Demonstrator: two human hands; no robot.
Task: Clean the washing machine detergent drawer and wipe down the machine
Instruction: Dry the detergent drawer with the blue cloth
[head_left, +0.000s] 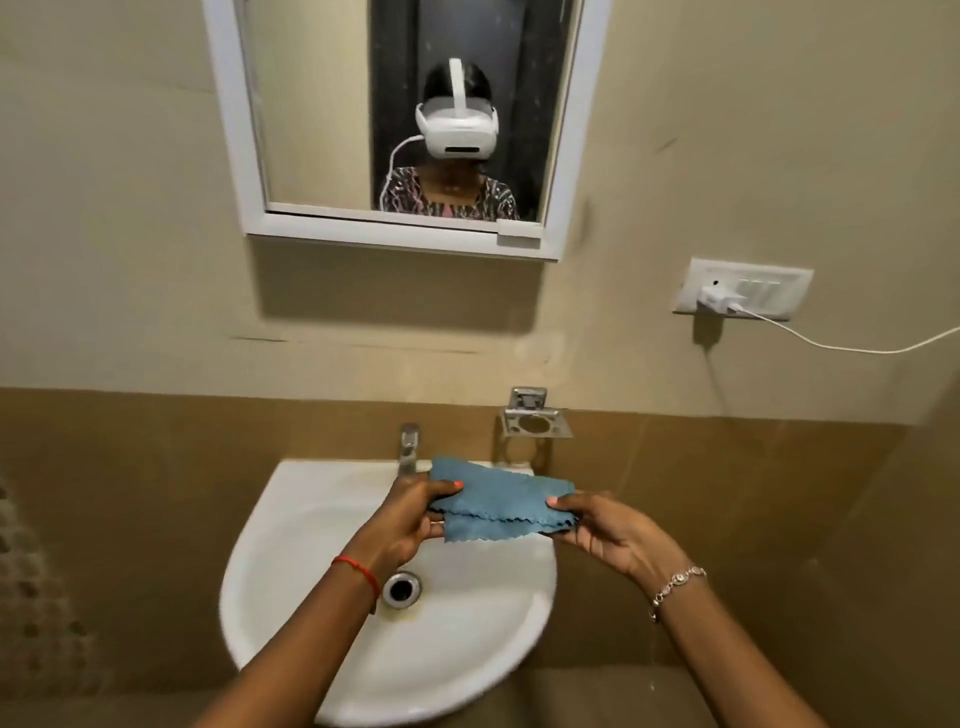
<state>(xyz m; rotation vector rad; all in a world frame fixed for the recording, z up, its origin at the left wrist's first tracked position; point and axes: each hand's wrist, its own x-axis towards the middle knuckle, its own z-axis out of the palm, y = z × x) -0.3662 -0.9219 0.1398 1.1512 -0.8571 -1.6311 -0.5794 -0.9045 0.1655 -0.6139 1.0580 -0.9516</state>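
Note:
A folded blue cloth (498, 506) with zigzag edges is stretched between both hands above a white wash basin (291, 561). My left hand (410, 519) pinches the cloth's left end, thumb on top. At the cloth's right end my right hand (608, 530) grips it the same way. The cloth hangs just in front of the metal tap (409, 447); no water is seen running. The washing machine and its detergent drawer are not in view.
A drain (401, 588) sits in the basin's middle. On the wall are a metal soap holder (535, 421), a white-framed mirror (405, 130) showing a person with a headset, and a switch plate (743, 288) with a plugged charger and white cable.

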